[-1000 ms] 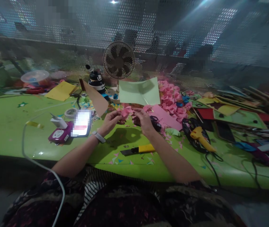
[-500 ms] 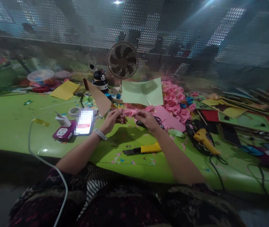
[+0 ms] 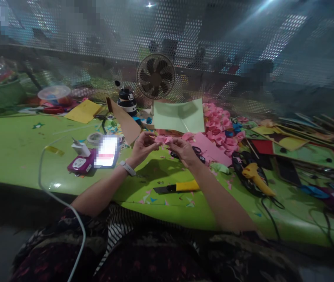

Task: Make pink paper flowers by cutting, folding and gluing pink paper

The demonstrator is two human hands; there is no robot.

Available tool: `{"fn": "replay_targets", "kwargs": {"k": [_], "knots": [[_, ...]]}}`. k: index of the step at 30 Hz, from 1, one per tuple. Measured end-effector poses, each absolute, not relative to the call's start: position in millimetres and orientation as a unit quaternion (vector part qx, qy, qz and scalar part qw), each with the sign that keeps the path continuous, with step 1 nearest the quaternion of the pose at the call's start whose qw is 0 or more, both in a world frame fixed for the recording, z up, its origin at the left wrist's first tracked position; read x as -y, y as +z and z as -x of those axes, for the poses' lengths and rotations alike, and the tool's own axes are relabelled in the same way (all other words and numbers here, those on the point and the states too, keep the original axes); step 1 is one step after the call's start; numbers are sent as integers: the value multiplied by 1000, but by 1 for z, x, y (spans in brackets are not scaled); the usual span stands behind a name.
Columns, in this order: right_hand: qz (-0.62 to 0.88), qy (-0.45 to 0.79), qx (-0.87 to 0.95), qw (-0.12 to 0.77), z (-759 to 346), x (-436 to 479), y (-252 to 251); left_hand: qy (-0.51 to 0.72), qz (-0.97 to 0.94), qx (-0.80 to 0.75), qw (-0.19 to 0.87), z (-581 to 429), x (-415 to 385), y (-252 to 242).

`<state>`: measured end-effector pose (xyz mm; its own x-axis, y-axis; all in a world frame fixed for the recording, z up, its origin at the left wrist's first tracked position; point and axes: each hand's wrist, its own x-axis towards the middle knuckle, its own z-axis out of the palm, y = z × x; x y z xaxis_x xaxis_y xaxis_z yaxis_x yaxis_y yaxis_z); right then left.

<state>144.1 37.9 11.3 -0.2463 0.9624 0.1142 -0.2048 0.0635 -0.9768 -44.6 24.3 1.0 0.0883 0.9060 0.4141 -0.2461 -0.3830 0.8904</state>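
Observation:
Between my hands is a small pink paper piece (image 3: 164, 140), raised over the green table (image 3: 143, 196). My left hand (image 3: 144, 147) pinches its left side, and my right hand (image 3: 182, 149) grips its right side. Black-handled scissors (image 3: 196, 150) lie partly hidden behind my right hand, beside a flat pink sheet (image 3: 211, 149). Behind them rises a heap of pink paper flowers (image 3: 220, 127). A folded pale green sheet (image 3: 179, 116) stands beyond my fingers. Nearer to me lies a yellow cutter knife (image 3: 186, 185) among paper scraps.
On the left are a lit phone (image 3: 107, 152), a purple power adapter (image 3: 81, 162) and a white cable (image 3: 41, 172). A fan (image 3: 155, 76) and a black bottle (image 3: 126, 102) stand behind. A yellow glue gun (image 3: 258, 179) lies right, near stacked coloured papers.
The view has shifted slightly. My left hand's fingers have changed their hold on the pink paper, with the thumb now stretched toward it; my right hand still grips it.

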Motion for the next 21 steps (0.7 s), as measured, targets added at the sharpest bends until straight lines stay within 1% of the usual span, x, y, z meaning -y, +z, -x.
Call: {"fn": "replay_targets", "kwargs": {"k": [6, 21], "knots": [[341, 592, 528, 504, -143, -36, 10, 603, -553, -302, 490, 44, -21, 6], [326, 608, 513, 511, -142, -35, 5, 617, -540, -295, 490, 43, -20, 7]]}}
